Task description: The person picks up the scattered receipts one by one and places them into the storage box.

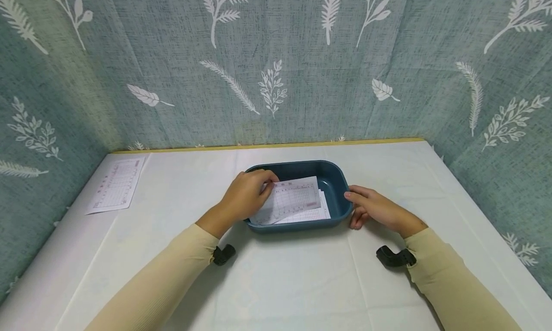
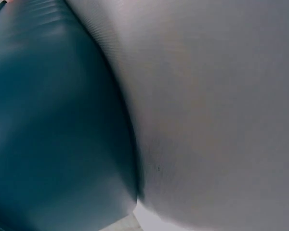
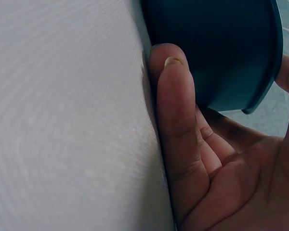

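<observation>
A dark teal plastic basin [image 1: 340,177] stands on the white tabletop. My left hand [image 1: 245,197] reaches over its left end and pinches a printed paper form [image 1: 297,194] by the left part. That form lies tilted over more printed sheets [image 1: 325,206] inside the basin; how many is hidden. At the basin's right end, my right hand [image 1: 377,209] holds the rim with the thumb, while other fingers [image 3: 176,106] rest low beside the outer wall, close to the tabletop. The left wrist view shows the basin's side [image 2: 58,120] but not the fingers' grip.
Another printed form [image 1: 116,185] lies flat at the far left of the white table [image 1: 293,283]. Patterned teal fabric [image 1: 276,82] surrounds the back and both sides. A yellow strip [image 1: 194,149] runs along the back edge.
</observation>
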Tool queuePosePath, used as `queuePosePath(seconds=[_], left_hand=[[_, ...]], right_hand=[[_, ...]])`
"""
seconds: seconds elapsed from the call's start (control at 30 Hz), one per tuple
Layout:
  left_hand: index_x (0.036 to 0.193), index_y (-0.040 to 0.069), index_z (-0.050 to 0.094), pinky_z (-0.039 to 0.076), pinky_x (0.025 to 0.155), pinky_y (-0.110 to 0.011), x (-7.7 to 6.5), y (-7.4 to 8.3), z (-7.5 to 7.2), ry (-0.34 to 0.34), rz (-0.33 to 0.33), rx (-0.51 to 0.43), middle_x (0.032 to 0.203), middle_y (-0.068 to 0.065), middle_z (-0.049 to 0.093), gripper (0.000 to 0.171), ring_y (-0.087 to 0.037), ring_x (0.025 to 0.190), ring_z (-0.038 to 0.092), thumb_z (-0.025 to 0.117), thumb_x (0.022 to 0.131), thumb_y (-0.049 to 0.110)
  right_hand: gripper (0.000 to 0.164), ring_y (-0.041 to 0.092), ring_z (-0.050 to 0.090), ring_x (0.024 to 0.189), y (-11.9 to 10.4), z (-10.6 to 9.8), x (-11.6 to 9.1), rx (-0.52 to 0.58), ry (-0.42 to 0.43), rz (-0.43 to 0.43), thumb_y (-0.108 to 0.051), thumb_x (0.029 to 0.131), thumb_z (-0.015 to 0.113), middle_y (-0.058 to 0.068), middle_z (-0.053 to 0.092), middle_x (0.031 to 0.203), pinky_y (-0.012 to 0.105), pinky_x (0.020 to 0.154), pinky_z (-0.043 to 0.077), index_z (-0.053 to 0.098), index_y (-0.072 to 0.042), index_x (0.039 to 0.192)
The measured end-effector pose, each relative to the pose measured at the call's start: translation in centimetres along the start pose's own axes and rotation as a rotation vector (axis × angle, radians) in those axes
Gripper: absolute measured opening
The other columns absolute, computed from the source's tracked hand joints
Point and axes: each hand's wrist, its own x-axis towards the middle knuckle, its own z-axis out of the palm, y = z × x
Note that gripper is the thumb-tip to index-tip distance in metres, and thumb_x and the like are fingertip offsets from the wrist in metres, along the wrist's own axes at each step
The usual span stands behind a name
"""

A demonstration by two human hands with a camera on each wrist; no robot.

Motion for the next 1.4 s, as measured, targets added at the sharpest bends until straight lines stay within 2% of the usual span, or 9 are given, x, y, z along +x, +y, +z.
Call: queuePosePath(seconds=[0.2,0.3,0.43,0.7,0.87,1.13,1.4], left_hand=[[0.106,0.017,0.073,0.054,0.082,-0.038,0.21,-0.13,0.10,-0.023,-0.009,-0.012,0.104,0.001,0.074,0.014,-0.013,0.091,0.069,0.064,0.097,0.013],[0.107,0.017,0.073,0.054,0.088,-0.040,0.18,-0.19,0.10,-0.035,-0.026,-0.030,0.107,0.001,0.075,0.015,-0.015,0.099,0.071,0.067,0.095,0.013],[0.110,0.019,0.072,0.051,0.093,-0.043,0.08,-0.19,0.28,-0.063,-0.047,-0.037,0.108,0.001,0.075,0.018,-0.016,0.101,0.071,0.068,0.093,0.012],[0.110,0.021,0.072,0.054,0.085,-0.039,0.28,0.09,0.25,-0.065,-0.080,-0.026,0.103,0.000,0.076,0.020,-0.017,0.097,0.071,0.069,0.093,0.011],[0.109,0.022,0.072,0.053,0.084,-0.038,0.33,0.12,0.39,-0.077,-0.087,-0.022,0.102,0.000,0.077,0.020,-0.017,0.095,0.071,0.069,0.092,0.011],[0.105,0.024,0.075,0.049,0.087,-0.041,0.39,0.13,0.48,-0.077,-0.063,0.030,0.095,0.003,0.076,0.020,-0.014,0.085,0.069,0.072,0.089,0.012],[0.105,0.025,0.076,0.048,0.084,-0.040,0.25,-0.05,0.63,-0.092,-0.043,0.056,0.092,0.006,0.074,0.020,-0.011,0.082,0.067,0.074,0.089,0.014]], right_hand=[[0.078,0.017,0.069,0.068,-0.21,0.07,0.01,-0.006,0.002,0.005,-0.040,0.105,0.045,0.010,0.071,0.075,0.032,0.068,0.058,0.008,0.004,0.158],[0.079,0.016,0.068,0.067,-0.35,0.13,0.02,-0.005,0.004,0.004,-0.040,0.105,0.045,0.010,0.071,0.075,0.032,0.068,0.058,0.008,0.005,0.158],[0.078,0.016,0.068,0.067,-0.27,0.17,-0.08,0.001,0.001,0.011,-0.039,0.105,0.045,0.009,0.071,0.074,0.032,0.068,0.058,0.007,0.005,0.158],[0.079,0.016,0.069,0.068,-0.14,-0.18,-0.06,0.000,0.008,0.010,-0.040,0.105,0.045,0.009,0.071,0.074,0.032,0.069,0.058,0.007,0.004,0.158],[0.078,0.016,0.069,0.067,-0.11,-0.24,-0.08,0.008,0.004,0.016,-0.039,0.106,0.044,0.009,0.071,0.074,0.032,0.068,0.058,0.006,0.004,0.158],[0.078,0.016,0.069,0.067,-0.20,-0.13,-0.07,0.004,0.005,0.010,-0.039,0.106,0.044,0.009,0.071,0.074,0.032,0.068,0.058,0.007,0.005,0.157],[0.077,0.015,0.069,0.066,-0.17,-0.02,0.02,0.019,0.003,0.019,-0.038,0.105,0.044,0.009,0.071,0.073,0.032,0.067,0.058,0.007,0.005,0.157]])
